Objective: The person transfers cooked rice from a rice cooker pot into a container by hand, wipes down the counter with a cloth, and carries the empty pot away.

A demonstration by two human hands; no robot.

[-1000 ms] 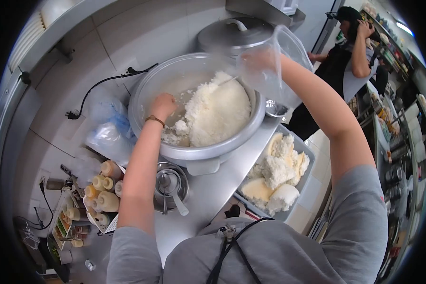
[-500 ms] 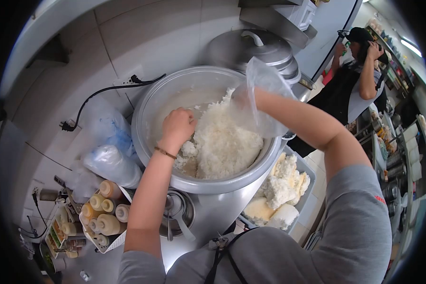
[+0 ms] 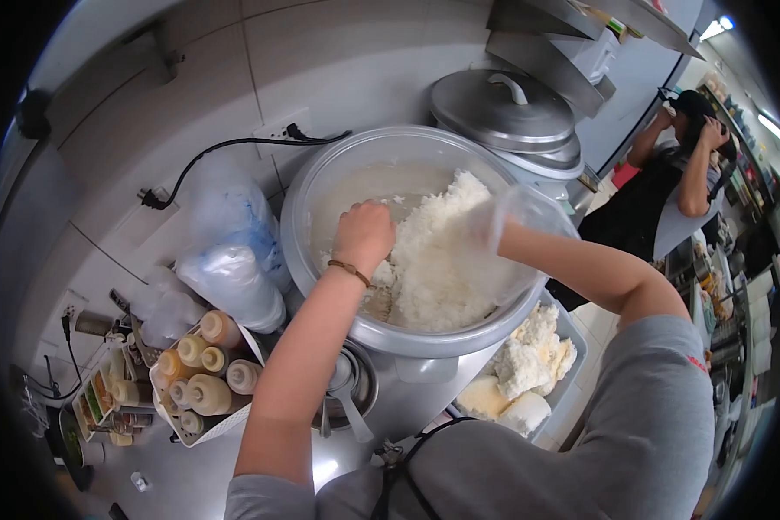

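A large metal pot (image 3: 296, 217) holds a mound of cooked white rice (image 3: 442, 269) heaped toward its right side. My left hand (image 3: 366, 232), with a brown bracelet at the wrist, is at the rice's left edge inside the pot. Its fingers are curled in, and what they hold, if anything, is hidden. A clear plastic bag (image 3: 529, 230) covers my right hand (image 3: 487, 227), which touches the rice on the right. Motion and the bag blur its fingers.
Lower right, a grey bin (image 3: 572, 334) holds clumps of rice. A lidded pot (image 3: 503, 108) stands behind. To the left are bagged plastic (image 3: 234, 286), a basket of squeeze bottles (image 3: 204, 425) and a bowl with ladles (image 3: 351, 403). A person in black (image 3: 633, 204) stands at right.
The camera view has shifted, so the pot sits further right in it. My right hand with the bag has moved down and toward me over the rice; my left hand remains at the left edge.
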